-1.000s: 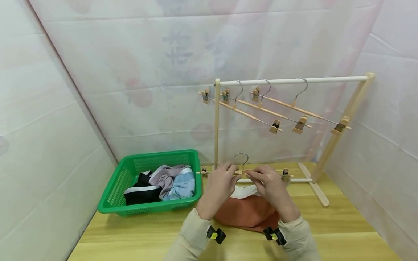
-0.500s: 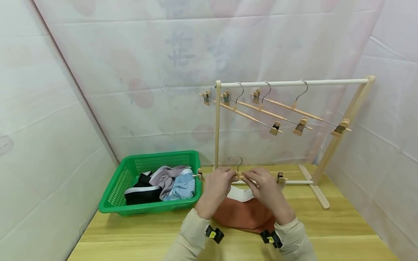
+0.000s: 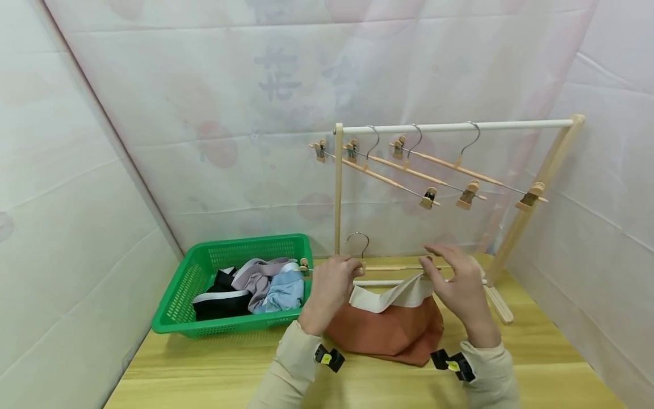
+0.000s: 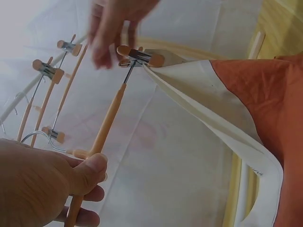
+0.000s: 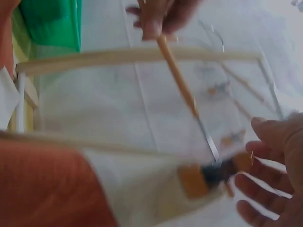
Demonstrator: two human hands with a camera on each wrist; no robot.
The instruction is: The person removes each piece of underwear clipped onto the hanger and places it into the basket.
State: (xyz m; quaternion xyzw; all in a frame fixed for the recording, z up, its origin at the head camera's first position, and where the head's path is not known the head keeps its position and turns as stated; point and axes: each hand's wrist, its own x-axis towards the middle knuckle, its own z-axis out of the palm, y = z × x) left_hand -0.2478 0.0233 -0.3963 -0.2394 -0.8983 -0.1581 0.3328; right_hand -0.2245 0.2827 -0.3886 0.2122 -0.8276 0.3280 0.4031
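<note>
My left hand (image 3: 329, 292) grips the middle of a clip hanger (image 4: 108, 122), thumb against the wooden bar just below its hook. At the hanger's right end a clip (image 4: 142, 57) bites the white waistband (image 4: 199, 97) of a rust-orange garment (image 3: 383, 332), which hangs down toward the table. My right hand (image 3: 462, 292) is beside that clip, fingers spread and apart from it in the right wrist view. The left clip (image 3: 304, 268) has no cloth in it and overlaps the basket's edge in the head view.
A wooden rack (image 3: 338, 193) stands behind, with several clip hangers (image 3: 449, 165) on its white top rail. To the left, a green basket (image 3: 174, 301) holds black, mauve and light blue garments (image 3: 283, 289). Fabric walls surround the wooden table (image 3: 219, 369).
My right hand has left the hanger's middle and moved right to the clip end. The hanger has shifted a little left in my left hand, and the waistband stretches up toward the right clip.
</note>
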